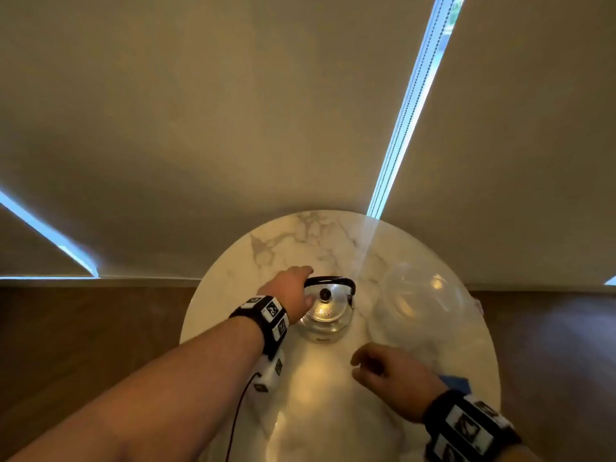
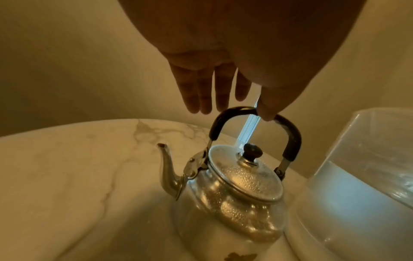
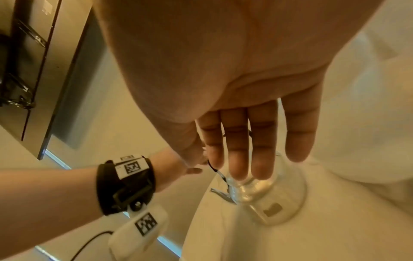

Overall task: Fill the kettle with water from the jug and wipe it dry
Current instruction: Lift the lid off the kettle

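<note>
A small steel kettle (image 1: 328, 315) with a black bail handle and knobbed lid stands mid-table, beaded with droplets (image 2: 234, 194). My left hand (image 1: 295, 288) reaches over its handle with straight fingers. In the left wrist view the thumb tip touches the handle top (image 2: 266, 114) while the other fingers hang beyond it, gripping nothing. A clear plastic jug (image 1: 423, 301), partly full of water (image 2: 362, 185), stands just right of the kettle. My right hand (image 1: 370, 365) hovers empty in front of the kettle (image 3: 257, 192), its fingers (image 3: 236, 150) extended.
The round white marble table (image 1: 300, 238) ends close behind the kettle, against a blind-covered window. A blue cloth (image 1: 456, 383) lies at the table's right side, beside my right wrist. Dark wooden floor lies on both sides.
</note>
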Motion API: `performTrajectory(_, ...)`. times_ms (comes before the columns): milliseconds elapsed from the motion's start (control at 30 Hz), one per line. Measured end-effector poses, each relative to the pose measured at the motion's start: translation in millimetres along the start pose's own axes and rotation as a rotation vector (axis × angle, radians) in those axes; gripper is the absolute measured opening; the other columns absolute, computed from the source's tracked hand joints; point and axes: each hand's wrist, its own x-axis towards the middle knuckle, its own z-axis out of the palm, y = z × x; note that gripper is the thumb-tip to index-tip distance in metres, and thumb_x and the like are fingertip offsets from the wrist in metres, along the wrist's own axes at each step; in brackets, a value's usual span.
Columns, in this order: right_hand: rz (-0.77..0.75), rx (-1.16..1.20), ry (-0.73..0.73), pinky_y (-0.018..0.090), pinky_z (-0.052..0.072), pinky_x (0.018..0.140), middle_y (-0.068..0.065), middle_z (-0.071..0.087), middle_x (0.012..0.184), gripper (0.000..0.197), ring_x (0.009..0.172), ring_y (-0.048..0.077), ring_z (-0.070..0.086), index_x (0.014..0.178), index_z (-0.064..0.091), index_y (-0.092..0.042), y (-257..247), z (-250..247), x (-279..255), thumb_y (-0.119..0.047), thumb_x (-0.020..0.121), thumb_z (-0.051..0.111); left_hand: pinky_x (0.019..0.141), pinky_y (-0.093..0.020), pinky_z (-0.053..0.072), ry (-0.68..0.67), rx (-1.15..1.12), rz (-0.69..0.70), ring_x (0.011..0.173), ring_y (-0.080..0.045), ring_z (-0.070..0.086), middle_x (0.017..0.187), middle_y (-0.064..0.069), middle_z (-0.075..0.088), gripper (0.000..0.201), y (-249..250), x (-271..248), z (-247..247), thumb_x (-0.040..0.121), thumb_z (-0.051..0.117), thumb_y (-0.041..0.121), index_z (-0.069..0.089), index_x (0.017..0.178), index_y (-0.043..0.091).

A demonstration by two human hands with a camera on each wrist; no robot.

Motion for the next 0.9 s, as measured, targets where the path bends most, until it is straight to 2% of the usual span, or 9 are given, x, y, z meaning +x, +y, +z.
performTrajectory(100, -0.037, 0.002, 0.118, 0.027, 0.053, 0.088, -0.017, 0.067, 0.1, 0.023, 0.091, 0.001, 0.062, 0.114, 0.067, -0.037, -21, -5, 19, -0.046, 0.095, 0.06, 0.085, -0.036, 0.055, -0.037, -0.062, 0.015, 0.101, -0.019, 0.064, 0.117, 0.007, 0.062, 0.037, -9, 13, 5, 0.085, 0.054, 0.039, 0.048, 0.122, 0.038)
performTrajectory(200, -0.049, 0.055, 0.201, 0.027, 0.054, 0.086, -0.017, 0.066, 0.099, 0.019, 0.091, 0.001, 0.062, 0.112, 0.067, -0.036, -32, -5, 32, -0.042, 0.095, 0.062, 0.08, -0.034, 0.053, -0.041, -0.086, 0.027, 0.094, -0.02, 0.064, 0.106, 0.006, 0.064, 0.023, -15, 19, 7, 0.089, 0.052, 0.033, 0.052, 0.112, 0.037)
performTrajectory(367, 0.003, 0.124, 0.308, 0.029, 0.055, 0.089, -0.021, 0.062, 0.109, 0.022, 0.095, -0.002, 0.061, 0.116, 0.064, -0.04, -28, 3, 40, -0.043, 0.094, 0.063, 0.079, -0.038, 0.055, -0.04, -0.145, 0.051, 0.088, -0.021, 0.063, 0.099, 0.005, 0.065, 0.017, -20, 3, 3, 0.089, 0.049, 0.029, 0.055, 0.105, 0.033)
performTrajectory(467, 0.007, 0.159, 0.374, 0.029, 0.054, 0.091, -0.021, 0.058, 0.119, 0.028, 0.1, -0.003, 0.059, 0.122, 0.06, -0.041, -20, 12, 40, -0.036, 0.095, 0.064, 0.078, -0.037, 0.054, -0.014, -0.197, 0.053, 0.087, -0.019, 0.064, 0.098, 0.007, 0.065, 0.014, -23, -28, 5, 0.091, 0.053, 0.034, 0.054, 0.105, 0.032)
performTrajectory(533, -0.016, 0.18, 0.409, 0.024, 0.052, 0.089, -0.021, 0.055, 0.121, 0.035, 0.099, -0.006, 0.057, 0.128, 0.056, -0.041, -14, 19, 41, -0.032, 0.096, 0.065, 0.08, -0.035, 0.055, 0.005, -0.245, 0.05, 0.089, -0.015, 0.064, 0.1, 0.01, 0.064, 0.015, -24, -53, 10, 0.091, 0.055, 0.038, 0.052, 0.105, 0.032)
performTrajectory(667, -0.091, 0.255, 0.434, 0.017, 0.049, 0.083, -0.019, 0.054, 0.123, 0.044, 0.099, -0.01, 0.058, 0.133, 0.05, -0.042, -2, 39, 40, -0.028, 0.095, 0.067, 0.08, -0.03, 0.056, 0.001, -0.309, 0.011, 0.088, -0.009, 0.064, 0.098, 0.013, 0.065, 0.014, -21, -105, 26, 0.092, 0.053, 0.041, 0.053, 0.104, 0.034)
performTrajectory(767, -0.123, 0.238, 0.393, 0.025, 0.053, 0.09, -0.019, 0.055, 0.125, 0.04, 0.098, -0.011, 0.059, 0.133, 0.054, -0.04, 11, 55, 37, -0.031, 0.095, 0.064, 0.078, -0.031, 0.057, 0.005, -0.339, -0.034, 0.083, -0.006, 0.065, 0.095, 0.014, 0.065, 0.014, -17, -133, 44, 0.091, 0.055, 0.04, 0.051, 0.103, 0.034)
performTrajectory(900, -0.164, 0.228, 0.342, 0.031, 0.054, 0.093, -0.013, 0.06, 0.124, 0.033, 0.096, -0.002, 0.062, 0.129, 0.061, -0.034, 26, 67, 32, -0.028, 0.097, 0.063, 0.076, -0.034, 0.057, 0.034, -0.34, -0.111, 0.078, -0.007, 0.065, 0.09, 0.014, 0.065, 0.012, -8, -158, 66, 0.09, 0.056, 0.038, 0.049, 0.099, 0.034)
